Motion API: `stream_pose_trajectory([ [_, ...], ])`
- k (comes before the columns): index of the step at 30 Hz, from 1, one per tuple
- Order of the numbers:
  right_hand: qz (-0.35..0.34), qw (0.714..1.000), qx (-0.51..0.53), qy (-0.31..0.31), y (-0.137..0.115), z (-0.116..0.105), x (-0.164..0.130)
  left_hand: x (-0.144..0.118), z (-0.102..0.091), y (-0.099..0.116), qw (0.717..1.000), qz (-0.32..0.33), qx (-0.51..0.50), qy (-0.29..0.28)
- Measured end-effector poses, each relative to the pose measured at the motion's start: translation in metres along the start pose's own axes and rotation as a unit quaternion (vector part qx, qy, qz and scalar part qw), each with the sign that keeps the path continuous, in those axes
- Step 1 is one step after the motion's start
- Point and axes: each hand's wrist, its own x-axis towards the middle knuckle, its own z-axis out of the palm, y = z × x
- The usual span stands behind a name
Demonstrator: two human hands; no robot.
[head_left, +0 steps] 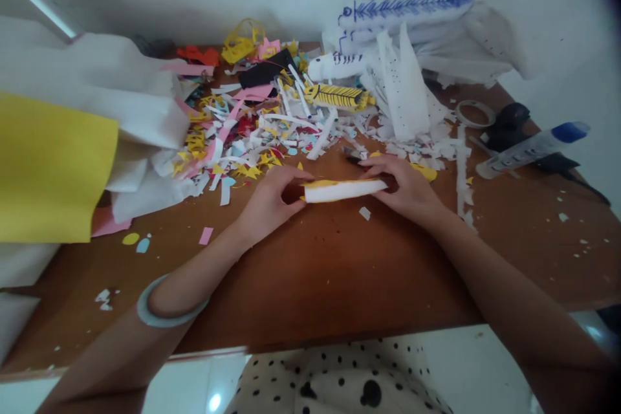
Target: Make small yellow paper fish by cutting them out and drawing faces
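Note:
A white strip with yellow edging (344, 191), flat and perhaps foam or folded paper, is held level just above the brown table. My left hand (272, 202) pinches its left end between thumb and fingers. At the other end, my right hand (405, 189) grips it the same way, with the fingertips partly behind it. A dark-tipped tool (351, 155), its kind unclear, lies just beyond the right fingers. Below the strip a small white scrap (365, 213) rests on the wood.
Paper scraps (252, 136) in several colours heap at the back. A yellow striped paper piece (337, 96) lies among them. On the right are a tape roll (475, 114) and a clear tube with a blue end (533, 150). White sheets (130, 90) and a yellow sheet (53, 168) fill the left.

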Motion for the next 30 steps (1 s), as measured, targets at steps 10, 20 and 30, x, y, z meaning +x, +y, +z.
stream_pose_trajectory([
  [10, -0.257, 0.925, -0.196, 0.200, -0.011, -0.012, -0.008, 0.001, 0.006, -0.004, 0.883, -0.142, -0.444, -0.051],
  [20, -0.111, 0.961, -0.050, 0.250, -0.007, -0.001, -0.007, 0.001, 0.006, 0.010, 0.936, -0.096, -0.335, 0.048],
  [30, 0.059, 0.988, 0.144, 0.015, -0.005, 0.019, -0.003, 0.002, 0.005, -0.006, 0.984, -0.071, -0.165, -0.005],
])
